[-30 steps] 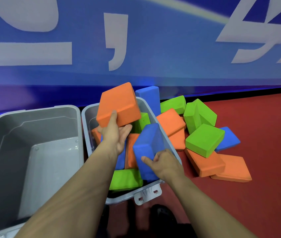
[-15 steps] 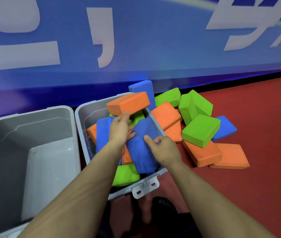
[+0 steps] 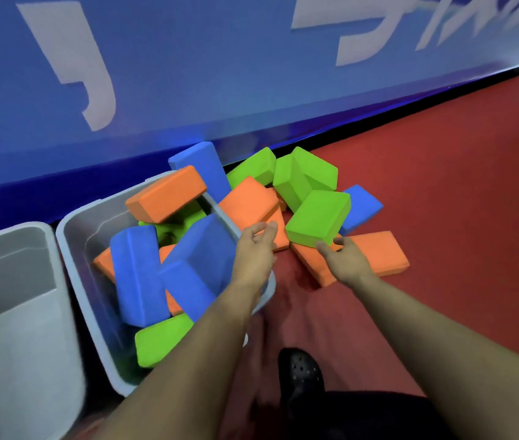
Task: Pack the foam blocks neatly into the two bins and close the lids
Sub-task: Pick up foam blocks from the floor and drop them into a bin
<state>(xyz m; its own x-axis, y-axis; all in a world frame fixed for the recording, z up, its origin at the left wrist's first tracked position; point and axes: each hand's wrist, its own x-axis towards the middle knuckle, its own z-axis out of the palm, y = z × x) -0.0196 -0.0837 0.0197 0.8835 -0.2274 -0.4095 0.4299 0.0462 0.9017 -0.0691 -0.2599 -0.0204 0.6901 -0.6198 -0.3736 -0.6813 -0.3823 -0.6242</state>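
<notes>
Foam blocks lie heaped on the floor just beyond both open, empty hands; the green block (image 3: 318, 217) sits between the left hand (image 3: 253, 249) and right hand (image 3: 345, 260). Likely light and compressible, it should lift by its opposite long faces.

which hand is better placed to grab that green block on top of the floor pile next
Right. The right hand is open with fingertips at the near edge of the green block. The left hand, also open, sits by the bin rim, nearer an orange block.
</notes>
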